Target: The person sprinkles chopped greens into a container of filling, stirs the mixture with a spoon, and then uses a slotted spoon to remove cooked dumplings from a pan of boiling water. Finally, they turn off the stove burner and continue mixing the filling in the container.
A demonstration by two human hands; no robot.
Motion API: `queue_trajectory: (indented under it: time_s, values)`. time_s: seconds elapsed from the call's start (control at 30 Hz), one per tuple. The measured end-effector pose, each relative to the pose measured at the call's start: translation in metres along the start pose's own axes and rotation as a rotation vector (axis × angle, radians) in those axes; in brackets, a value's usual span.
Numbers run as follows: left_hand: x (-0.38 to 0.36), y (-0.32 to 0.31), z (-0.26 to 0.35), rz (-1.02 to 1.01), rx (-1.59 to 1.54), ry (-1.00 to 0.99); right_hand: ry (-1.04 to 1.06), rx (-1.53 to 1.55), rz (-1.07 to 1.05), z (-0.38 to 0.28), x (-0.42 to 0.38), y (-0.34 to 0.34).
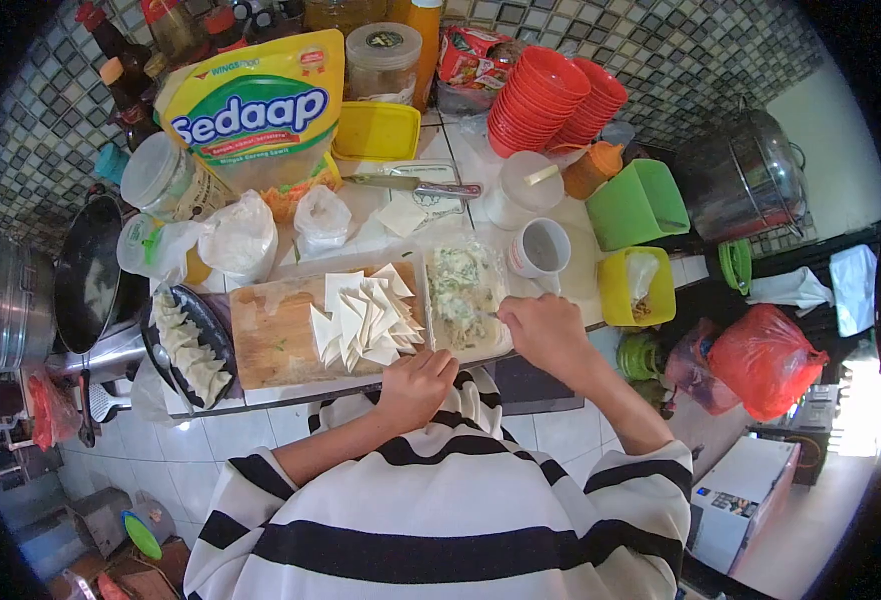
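The left hand (419, 383) is at the near right corner of the wooden board (271, 345), fingers curled inward by the rim of the filling container (428, 300); whether it grips that rim, I cannot tell. The right hand (544, 328), farther right of the board, is closed in a loose fist over the container's right side, around what looks like the handle of a utensil (491, 316), mostly hidden.

The container sits on the tabletop (581, 268) just beside the board's right edge and holds a pale filling (461, 280) flecked with green. On the board's right half lies a fanned pile of white wrappers (366, 320). Just left of the board, a black plate (219, 325) carries a row of folded dumplings (189, 345).

Beyond the board to the right stand a white mug (539, 250) and, farther right, a yellow tub (639, 285) with a green tub (639, 205) behind it. Past the board's far edge are two white plastic bags (239, 238), then a knife (416, 186) lying crosswise. Farther behind the board stand a Sedaap pouch (261, 110), a yellow lid (379, 132) and, to the right, stacked red cups (536, 100).
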State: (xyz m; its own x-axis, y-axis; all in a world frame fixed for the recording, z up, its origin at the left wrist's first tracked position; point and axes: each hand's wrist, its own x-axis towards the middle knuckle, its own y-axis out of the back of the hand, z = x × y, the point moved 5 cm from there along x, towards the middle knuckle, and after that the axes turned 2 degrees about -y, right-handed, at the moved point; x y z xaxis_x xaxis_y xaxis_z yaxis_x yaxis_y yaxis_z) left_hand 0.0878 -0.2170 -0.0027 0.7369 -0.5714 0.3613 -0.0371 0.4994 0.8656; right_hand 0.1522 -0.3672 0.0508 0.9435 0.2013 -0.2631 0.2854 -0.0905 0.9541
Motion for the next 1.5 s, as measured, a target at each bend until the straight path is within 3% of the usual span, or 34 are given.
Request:
queue_trajectory:
  time_s: [0.3, 0.4, 0.47, 0.57, 0.7, 0.77, 0.97, 1.03, 1.2, 1.37, 1.5]
  values:
    - [0.002, 0.000, 0.000, 0.068, -0.002, -0.010, -0.019, -0.186, 0.134, 0.005, 0.005, 0.025]
    - [0.004, 0.002, 0.000, 0.113, -0.007, -0.011, 0.109, -0.351, 0.063, -0.014, -0.013, 0.005]
    - [0.003, 0.001, 0.000, 0.115, -0.021, 0.001, 0.212, -0.361, -0.095, -0.032, -0.030, -0.007]
    - [0.003, 0.000, -0.001, 0.133, -0.036, 0.003, 0.292, -0.351, -0.067, -0.043, -0.038, 0.000]
    - [0.001, 0.000, -0.001, 0.086, -0.030, 0.000, 0.294, -0.360, 0.072, -0.026, -0.008, 0.000]
    - [0.001, -0.001, -0.002, 0.033, -0.022, 0.005, 0.240, -0.371, 0.243, -0.017, 0.008, 0.005]
    - [0.001, 0.000, -0.001, 0.034, -0.048, -0.002, 0.115, -0.437, 0.203, -0.021, 0.007, 0.029]
    - [0.003, 0.002, 0.000, 0.103, -0.034, -0.019, 0.102, -0.440, 0.232, -0.021, 0.009, 0.022]
    - [0.003, 0.000, 0.000, 0.058, -0.020, -0.006, 0.104, -0.437, 0.283, -0.026, 0.013, -0.013]
    - [0.003, 0.001, 0.001, 0.041, -0.002, 0.007, 0.261, -0.408, 0.061, -0.049, -0.023, -0.012]
    - [0.003, -0.004, 0.001, 0.030, -0.011, -0.002, 0.247, -0.389, 0.036, -0.047, -0.026, 0.003]
